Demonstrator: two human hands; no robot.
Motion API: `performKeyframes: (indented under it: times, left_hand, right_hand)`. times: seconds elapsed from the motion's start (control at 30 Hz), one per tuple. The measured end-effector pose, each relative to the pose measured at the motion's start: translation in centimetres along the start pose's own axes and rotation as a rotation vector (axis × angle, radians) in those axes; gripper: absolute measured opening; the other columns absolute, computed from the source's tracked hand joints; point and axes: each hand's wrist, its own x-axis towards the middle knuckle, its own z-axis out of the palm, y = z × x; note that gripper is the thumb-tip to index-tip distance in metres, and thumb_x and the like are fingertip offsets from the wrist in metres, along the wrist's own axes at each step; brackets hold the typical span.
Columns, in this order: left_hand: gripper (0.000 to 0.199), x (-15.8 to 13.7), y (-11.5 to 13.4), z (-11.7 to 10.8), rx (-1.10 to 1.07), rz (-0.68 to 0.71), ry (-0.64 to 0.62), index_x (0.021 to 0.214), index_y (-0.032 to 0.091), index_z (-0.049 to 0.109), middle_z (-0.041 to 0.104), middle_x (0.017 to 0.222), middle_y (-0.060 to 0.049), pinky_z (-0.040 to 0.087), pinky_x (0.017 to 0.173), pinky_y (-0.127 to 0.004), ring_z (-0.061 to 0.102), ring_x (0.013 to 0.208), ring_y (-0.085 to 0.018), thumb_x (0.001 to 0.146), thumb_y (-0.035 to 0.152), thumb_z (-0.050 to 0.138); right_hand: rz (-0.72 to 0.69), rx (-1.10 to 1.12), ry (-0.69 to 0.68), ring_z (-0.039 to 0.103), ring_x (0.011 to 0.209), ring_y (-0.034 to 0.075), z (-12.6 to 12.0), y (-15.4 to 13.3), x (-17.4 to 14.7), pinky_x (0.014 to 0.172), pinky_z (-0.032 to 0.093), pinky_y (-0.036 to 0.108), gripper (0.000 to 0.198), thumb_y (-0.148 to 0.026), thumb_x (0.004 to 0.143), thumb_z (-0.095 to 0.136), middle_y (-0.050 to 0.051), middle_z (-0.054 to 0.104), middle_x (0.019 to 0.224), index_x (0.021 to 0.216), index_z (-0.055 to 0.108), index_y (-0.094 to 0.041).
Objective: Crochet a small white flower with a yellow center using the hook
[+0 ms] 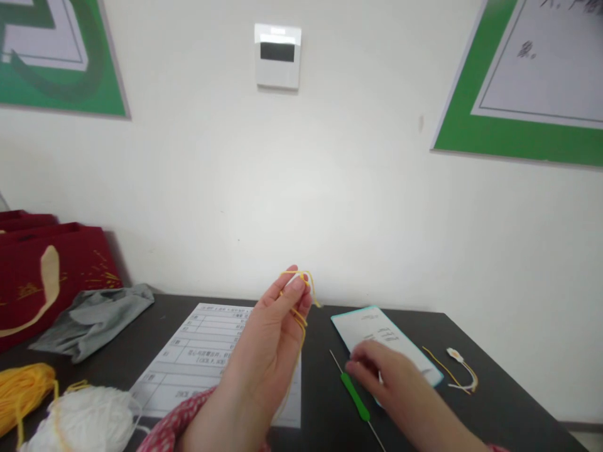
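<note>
My left hand [273, 339] is raised over the middle of the table, its thumb and fingers pinched on yellow yarn [303, 276]. A short yarn tail hangs past the fingertips, and more strands cross the fingers and run down beside the palm. My right hand [389, 373] is low, to the right, with bent fingers and a gap by the thumb; nothing shows in it. Just left of its fingertips lies a crochet hook [354, 395] with a green handle and thin metal ends. Whether the fingertips touch the hook, I cannot tell.
Printed sheet [164, 376] under my left arm; blue-edged white card [362, 320] by my right hand. At right lie a small white crocheted piece [455, 355] and a yellow strand [436, 358]. At left are white yarn [89, 420], yellow yarn [23, 392], grey cloth [98, 320] and red bags [80, 257].
</note>
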Motion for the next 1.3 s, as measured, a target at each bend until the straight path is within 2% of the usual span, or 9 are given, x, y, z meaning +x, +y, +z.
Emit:
performKeyframes:
  times: [0.2,0.67,0.83,0.93,1.0,1.07,1.1,1.17,1.3]
  left_hand:
    - [0.017,1.0,-1.2,-0.6,0.012,-0.076,0.023,0.091,0.005,0.065,0.065,0.086,-0.006,0.05,0.052,-0.011,0.062,0.063,-0.005,0.084,-0.007,0.055]
    - [0.026,-0.6,-1.1,-0.3,0.006,-0.198,-0.091,0.103,0.004,0.063,0.067,0.082,-0.007,0.054,0.06,-0.016,0.065,0.066,-0.008,0.082,-0.01,0.055]
    - [0.031,-0.8,-1.0,-0.3,0.082,-0.194,-0.134,0.109,0.006,0.061,0.065,0.079,-0.004,0.053,0.06,-0.017,0.062,0.064,-0.008,0.081,-0.007,0.058]
    - [0.029,-0.9,-0.8,-0.3,0.098,-0.181,-0.128,0.108,0.005,0.062,0.065,0.078,-0.004,0.05,0.057,-0.016,0.06,0.062,-0.006,0.082,-0.006,0.058]
    - [0.027,-1.0,-0.7,-0.2,0.11,-0.185,-0.106,0.107,0.005,0.063,0.064,0.077,-0.003,0.049,0.055,-0.016,0.058,0.061,-0.006,0.082,-0.006,0.057]
    - [0.027,-1.1,-0.7,-0.1,0.116,-0.185,-0.099,0.107,0.005,0.063,0.064,0.076,-0.003,0.048,0.055,-0.016,0.058,0.06,-0.006,0.082,-0.005,0.058]
    - [0.027,-1.1,-0.7,-0.1,0.113,-0.182,-0.099,0.107,0.005,0.062,0.064,0.076,-0.003,0.048,0.055,-0.016,0.057,0.06,-0.006,0.082,-0.005,0.058]
    - [0.026,-1.1,-0.7,-0.1,0.104,-0.191,-0.093,0.107,0.005,0.062,0.063,0.077,-0.003,0.049,0.055,-0.017,0.057,0.059,-0.007,0.082,-0.003,0.058]
    - [0.025,-1.2,-1.0,-0.2,0.064,-0.192,-0.071,0.105,0.006,0.063,0.063,0.079,-0.004,0.051,0.058,-0.019,0.059,0.061,-0.008,0.081,-0.002,0.059]
  right_hand:
    - [0.125,-0.234,-0.226,0.071,0.091,0.031,5.7,1.0,-0.6,0.078,0.055,0.041,0.028,0.004,0.077,0.06,0.015,0.072,0.099,0.098,0.069,-0.012]
    - [0.247,-0.303,-0.339,0.066,0.095,0.021,6.4,2.3,0.6,0.086,0.053,0.043,0.019,-0.025,0.092,0.061,0.006,0.068,0.104,0.108,0.063,-0.015]
    - [0.202,-0.113,-0.307,0.063,0.077,0.017,4.8,1.9,1.6,0.074,0.052,0.036,0.009,-0.021,0.083,0.07,0.0,0.064,0.079,0.08,0.063,-0.014]
    - [0.078,0.122,-0.217,0.053,0.061,0.013,0.5,0.6,2.4,0.061,0.044,0.027,0.018,-0.013,0.074,0.071,-0.006,0.05,0.058,0.065,0.056,-0.016]
    - [0.017,0.293,-0.1,0.045,0.051,0.011,-3.0,-0.9,2.6,0.051,0.039,0.024,0.017,-0.028,0.089,0.052,-0.007,0.043,0.055,0.076,0.057,-0.018]
    - [-0.033,0.474,0.134,0.04,0.049,0.011,-5.9,-2.7,2.2,0.05,0.038,0.024,0.031,-0.037,0.097,0.031,-0.007,0.038,0.053,0.093,0.057,-0.02]
    - [-0.061,0.776,0.385,0.04,0.047,0.01,-6.9,-3.5,2.0,0.047,0.037,0.023,0.025,-0.037,0.094,0.041,-0.006,0.042,0.055,0.09,0.059,-0.02]
    - [-0.097,1.142,0.606,0.044,0.048,0.009,-7.8,-4.9,1.5,0.043,0.037,0.02,0.014,-0.031,0.087,0.056,-0.003,0.052,0.063,0.083,0.063,-0.02]
    - [-0.136,1.335,0.678,0.052,0.048,0.009,-6.9,-5.7,1.2,0.042,0.042,0.018,0.011,-0.023,0.084,0.06,0.0,0.058,0.064,0.079,0.069,-0.021]
